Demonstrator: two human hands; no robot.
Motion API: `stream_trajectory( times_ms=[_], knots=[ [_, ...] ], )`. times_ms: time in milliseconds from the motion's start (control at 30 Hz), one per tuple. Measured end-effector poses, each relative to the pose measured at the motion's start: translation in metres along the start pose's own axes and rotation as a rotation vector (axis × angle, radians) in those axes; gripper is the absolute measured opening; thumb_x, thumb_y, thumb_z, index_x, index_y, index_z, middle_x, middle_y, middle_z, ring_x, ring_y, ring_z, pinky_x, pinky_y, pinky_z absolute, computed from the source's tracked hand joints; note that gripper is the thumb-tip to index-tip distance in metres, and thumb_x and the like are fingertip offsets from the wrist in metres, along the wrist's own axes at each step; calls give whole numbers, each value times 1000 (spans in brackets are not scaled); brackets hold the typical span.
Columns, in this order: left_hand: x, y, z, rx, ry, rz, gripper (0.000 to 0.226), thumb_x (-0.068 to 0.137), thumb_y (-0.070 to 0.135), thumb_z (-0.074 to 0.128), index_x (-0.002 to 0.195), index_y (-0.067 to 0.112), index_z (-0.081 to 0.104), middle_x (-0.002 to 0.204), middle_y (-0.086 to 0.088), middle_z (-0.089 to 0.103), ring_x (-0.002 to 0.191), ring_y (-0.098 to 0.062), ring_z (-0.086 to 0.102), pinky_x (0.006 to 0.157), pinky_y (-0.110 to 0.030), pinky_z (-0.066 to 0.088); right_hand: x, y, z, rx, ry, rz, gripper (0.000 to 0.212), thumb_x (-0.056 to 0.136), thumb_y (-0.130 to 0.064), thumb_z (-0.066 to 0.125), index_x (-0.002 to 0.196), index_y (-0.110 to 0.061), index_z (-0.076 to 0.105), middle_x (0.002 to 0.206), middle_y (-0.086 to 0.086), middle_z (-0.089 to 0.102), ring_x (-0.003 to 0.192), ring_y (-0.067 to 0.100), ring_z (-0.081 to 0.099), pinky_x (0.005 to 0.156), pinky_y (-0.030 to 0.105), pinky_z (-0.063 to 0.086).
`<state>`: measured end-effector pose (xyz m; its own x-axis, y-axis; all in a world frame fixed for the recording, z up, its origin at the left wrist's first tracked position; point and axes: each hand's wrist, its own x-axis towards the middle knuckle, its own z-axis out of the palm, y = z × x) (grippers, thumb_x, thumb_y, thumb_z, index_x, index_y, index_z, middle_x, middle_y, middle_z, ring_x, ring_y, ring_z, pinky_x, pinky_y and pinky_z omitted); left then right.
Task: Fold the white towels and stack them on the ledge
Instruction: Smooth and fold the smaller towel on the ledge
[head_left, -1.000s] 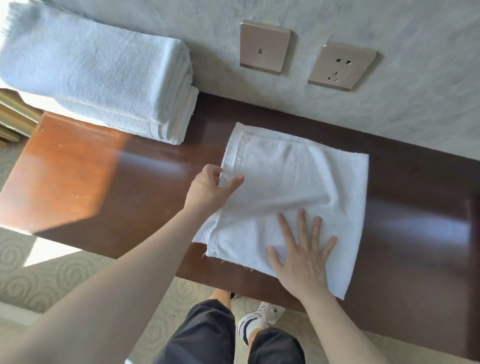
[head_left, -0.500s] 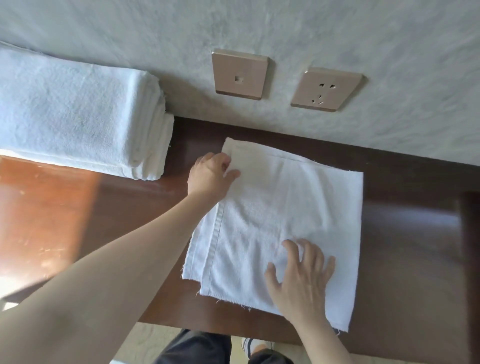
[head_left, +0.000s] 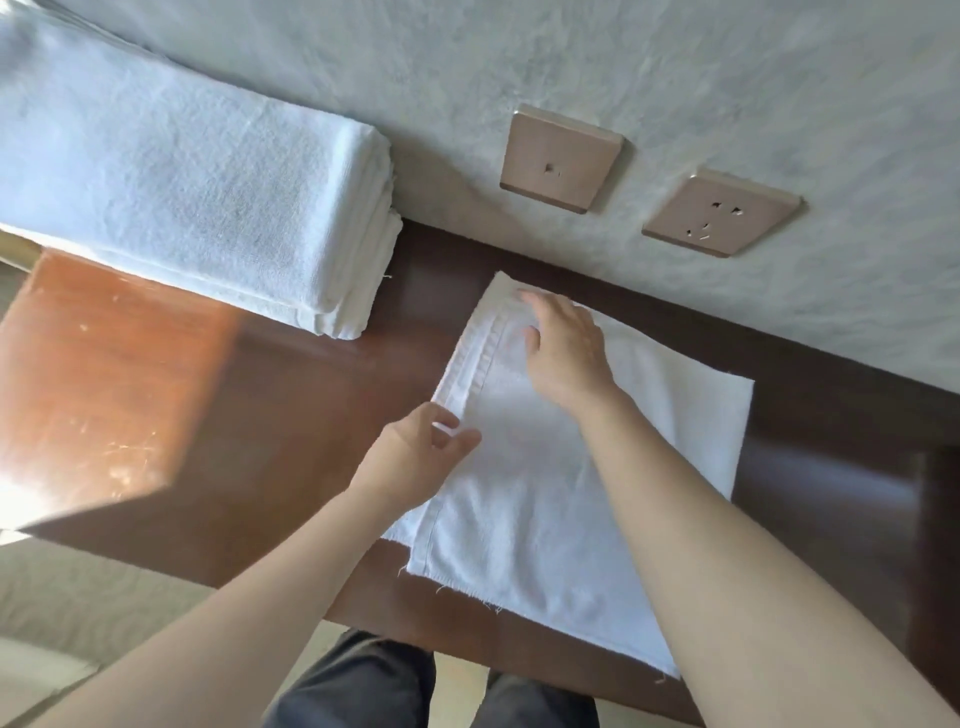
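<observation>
A half-folded white towel (head_left: 550, 514) lies flat on the dark wooden ledge (head_left: 291, 410), its near edge hanging slightly over the front. My left hand (head_left: 421, 460) pinches the towel's left hemmed edge about halfway along. My right hand (head_left: 563, 348) rests flat, fingers spread, on the towel's far left corner near the wall. A stack of folded white towels (head_left: 197, 208) sits on the ledge at the left, against the wall.
Two beige wall plates, a switch (head_left: 560, 158) and a socket (head_left: 719, 212), are on the textured wall above the ledge. Sunlight falls on the ledge's left part (head_left: 104, 395). Patterned carpet (head_left: 78, 592) and my dark trousers (head_left: 363, 686) show below.
My right hand has left the towel's near edge and moved across to its far left corner. My left hand slid back along the left edge toward me.
</observation>
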<state>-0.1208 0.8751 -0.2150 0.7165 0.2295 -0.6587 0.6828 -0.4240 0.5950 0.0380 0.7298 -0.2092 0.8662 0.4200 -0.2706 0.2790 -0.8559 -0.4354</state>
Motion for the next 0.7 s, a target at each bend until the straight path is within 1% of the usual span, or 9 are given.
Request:
stream_trajectory(
  times_ms=[67, 167, 233, 300, 400, 533, 600, 667, 700],
  knots=[
    [-21, -18, 6, 62, -19, -54, 37, 86, 67, 63, 104, 36, 58, 86, 21, 67, 77, -2, 67, 69, -32, 59, 19, -6, 2, -73, -56, -12, 44, 102, -18, 46, 146, -22, 46, 143, 3, 51, 128, 32, 46, 107, 46, 37],
    [-45, -40, 14, 75, -46, -97, 37, 82, 68, 67, 100, 37, 57, 79, 15, 64, 65, -3, 61, 57, -25, 50, 30, -8, 6, -190, -29, 2, 36, 101, -21, 51, 137, -19, 52, 131, 5, 54, 120, 29, 47, 99, 45, 37],
    [-55, -51, 22, 88, -68, -96, 35, 84, 64, 69, 100, 35, 58, 80, 11, 64, 64, -7, 59, 58, -24, 47, 33, -6, 8, -203, -28, -2, 31, 99, -23, 55, 130, -18, 55, 126, 5, 54, 120, 29, 46, 98, 44, 35],
    [-60, -59, 27, 87, -38, -76, 28, 87, 57, 69, 90, 32, 59, 79, 11, 64, 64, -9, 57, 61, -26, 48, 36, -5, 6, -183, -33, -20, 24, 99, -26, 58, 121, -16, 58, 123, 7, 55, 119, 30, 47, 96, 45, 35],
    [-61, -65, 31, 14, 62, -65, 30, 90, 50, 70, 71, 35, 53, 66, 12, 56, 54, -6, 46, 55, -22, 39, 34, -3, 2, -107, -28, -55, 16, 100, -25, 57, 109, -12, 59, 115, 7, 58, 114, 31, 51, 95, 46, 38],
    [-67, -64, 44, -71, 236, -87, 20, 90, 49, 69, 77, 37, 62, 77, 14, 67, 68, -4, 61, 57, -18, 42, 26, 4, -5, -73, -26, -214, 7, 98, -15, 53, 102, -10, 57, 107, 8, 59, 104, 32, 54, 92, 48, 44],
    [-72, -63, 54, -117, 285, -106, 19, 91, 50, 67, 81, 35, 62, 69, 15, 66, 57, -2, 57, 53, -17, 39, 25, 8, -9, -60, -30, -269, 9, 99, -11, 48, 104, -8, 55, 106, 8, 60, 103, 32, 54, 91, 48, 43],
    [-77, -61, 63, -164, 352, -104, 18, 93, 50, 65, 83, 35, 61, 56, 17, 58, 47, -3, 49, 46, -15, 34, 25, 12, -13, -37, -10, -317, 11, 100, -9, 44, 107, -6, 53, 100, 9, 60, 100, 34, 54, 90, 49, 43],
    [-79, -60, 69, -181, 405, -99, 17, 94, 49, 65, 85, 34, 62, 53, 18, 54, 47, -3, 48, 47, -15, 35, 26, 14, -14, -15, 5, -340, 12, 100, -8, 42, 107, -5, 51, 95, 9, 59, 96, 34, 55, 88, 50, 43]
  ],
)
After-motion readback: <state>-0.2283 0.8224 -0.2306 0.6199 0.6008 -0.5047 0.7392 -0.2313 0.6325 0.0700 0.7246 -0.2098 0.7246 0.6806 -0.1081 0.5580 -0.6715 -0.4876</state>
